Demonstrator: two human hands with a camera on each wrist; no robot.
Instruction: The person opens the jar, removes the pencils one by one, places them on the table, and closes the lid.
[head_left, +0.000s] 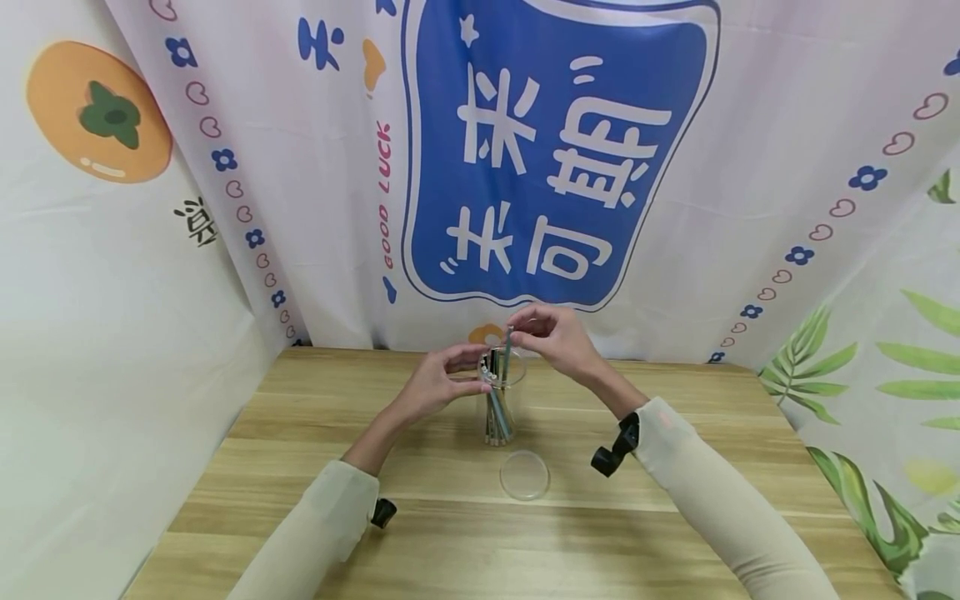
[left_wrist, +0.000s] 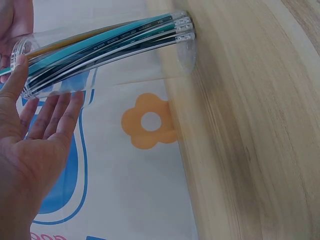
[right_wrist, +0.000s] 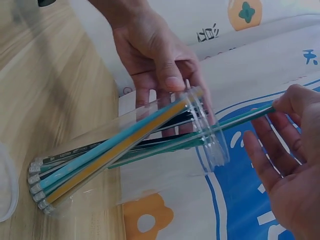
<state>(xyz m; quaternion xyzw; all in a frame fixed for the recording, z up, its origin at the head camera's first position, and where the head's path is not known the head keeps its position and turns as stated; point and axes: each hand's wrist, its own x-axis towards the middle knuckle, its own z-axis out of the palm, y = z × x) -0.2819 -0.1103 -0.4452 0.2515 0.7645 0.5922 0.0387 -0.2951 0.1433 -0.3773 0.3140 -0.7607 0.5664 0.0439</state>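
Observation:
A clear plastic jar [right_wrist: 219,150] stands upright on the table, holding several pencils [left_wrist: 107,46] in teal, green, black and gold. Their silvery, eraser-like ends rest at its bottom. My left hand [head_left: 435,386] grips the jar near its open rim, thumb on one side and fingers on the other. Above the mouth, my right hand [head_left: 558,340] pinches the upper end of a green pencil [right_wrist: 244,117] between thumb and forefinger. That pencil slants through the opening, its lower part inside the jar. In the right wrist view, the other right fingers are spread away from it.
A round clear lid [head_left: 525,476] lies flat on the wooden table [head_left: 337,517], in front of the jar. Close behind the jar hangs a printed cloth [head_left: 337,250] along the table's back edge. Dark wrist cameras [head_left: 617,446] sit at both cuffs.

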